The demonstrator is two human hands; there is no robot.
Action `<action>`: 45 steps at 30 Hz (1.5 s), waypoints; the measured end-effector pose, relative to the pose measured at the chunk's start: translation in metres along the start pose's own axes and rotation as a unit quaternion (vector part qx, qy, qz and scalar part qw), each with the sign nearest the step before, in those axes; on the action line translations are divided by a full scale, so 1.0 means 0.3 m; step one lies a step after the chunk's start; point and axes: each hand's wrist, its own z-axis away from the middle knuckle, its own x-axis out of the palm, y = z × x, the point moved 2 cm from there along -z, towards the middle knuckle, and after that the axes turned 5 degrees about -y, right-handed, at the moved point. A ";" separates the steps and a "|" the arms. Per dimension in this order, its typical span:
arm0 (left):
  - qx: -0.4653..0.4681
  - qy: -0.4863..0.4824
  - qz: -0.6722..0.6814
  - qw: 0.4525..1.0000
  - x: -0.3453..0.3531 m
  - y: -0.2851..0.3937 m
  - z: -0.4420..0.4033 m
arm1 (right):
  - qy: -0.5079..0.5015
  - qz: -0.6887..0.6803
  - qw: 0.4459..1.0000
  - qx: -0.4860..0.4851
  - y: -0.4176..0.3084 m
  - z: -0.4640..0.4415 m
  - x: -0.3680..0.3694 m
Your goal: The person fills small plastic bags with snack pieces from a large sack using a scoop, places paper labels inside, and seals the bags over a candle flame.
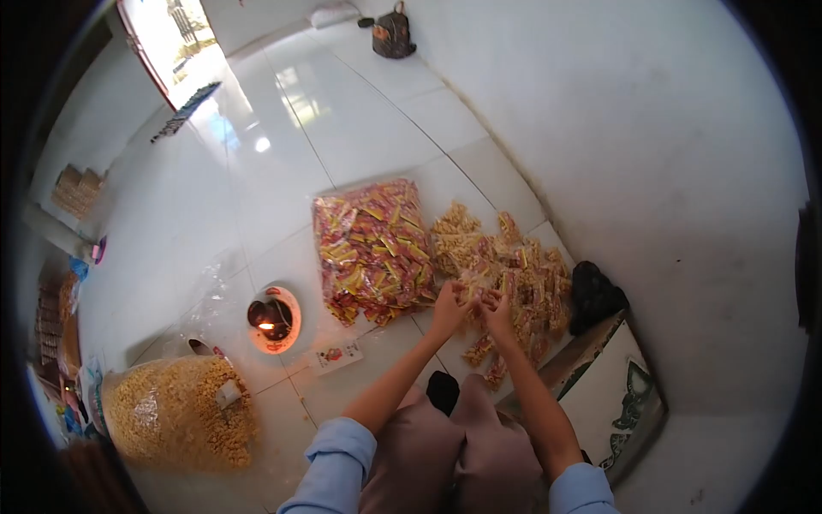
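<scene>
1. From the head camera I see both bare hands low over the white tiled floor [274, 197], ahead of the seated person's knees [419, 454]. The heap of filled packets [539, 287] lies toward the floor's right edge, where the wall meets it.
2. The left hand [447, 313] has its fingers curled inward, just beside the near right corner of the big bag of red and yellow packets [372, 248]. The right hand [499, 315] is bent the same way, over the heap's near left side.
3. Their fingertips nearly meet around something small, pale and partly see-through. I can't tell whether either hand is clamped on it or only touching it.
4. The relation I weigh most: the heap spreads ahead and to the right, so I judge the right hand nearer to most of it. Its packets point many ways; one slim packet [477, 349] on the near side lies diagonally, its far end toward the right.
5. Left of the hands, a lit flame [266, 325] burns in a round dish [293, 330], well apart from them. A printed card [338, 355] lies flat between the dish and the person's legs.
</scene>
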 end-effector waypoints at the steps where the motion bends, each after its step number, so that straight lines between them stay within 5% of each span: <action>1: 0.068 0.013 -0.028 0.997 0.022 0.006 -0.034 | 0.036 0.038 0.998 -0.038 0.006 -0.037 -0.023; 6: 0.068 -0.013 -0.093 0.993 0.109 -0.033 -0.141 | 0.130 0.147 0.979 -0.062 0.042 -0.185 -0.076; 8: 0.170 0.015 -0.172 0.970 0.115 -0.041 -0.150 | 0.157 0.166 0.970 -0.088 0.043 -0.204 -0.071; 13: 0.126 0.039 -0.145 0.981 0.040 -0.042 -0.098 | 0.224 0.214 0.943 -0.123 0.063 -0.129 -0.053; 15: 0.083 0.044 -0.074 0.993 -0.026 -0.085 -0.044 | 0.197 0.182 0.939 -0.215 0.104 -0.047 -0.039; 17: 0.022 0.027 0.041 0.999 -0.107 -0.146 0.061 | 0.077 0.106 0.989 -0.074 0.144 0.070 -0.012; 18: -0.005 0.022 0.079 0.997 -0.156 -0.182 0.135 | 0.059 0.135 0.985 -0.086 0.217 0.107 -0.010; 24: -0.172 0.172 0.007 0.970 -0.460 -0.337 0.729 | -0.048 0.245 0.968 -0.029 0.376 0.317 0.006; 30: -0.283 0.322 0.023 0.903 -0.642 -0.416 1.161 | -0.150 0.371 0.904 -0.150 0.452 0.259 0.180; 37: -0.288 0.385 0.067 0.874 -0.734 -0.462 1.279 | -0.286 0.358 0.821 -0.341 0.263 0.326 0.640; 45: -0.243 0.396 0.026 0.885 -0.940 -0.608 1.074 | -0.405 0.404 0.737 -0.361 0.294 0.286 1.071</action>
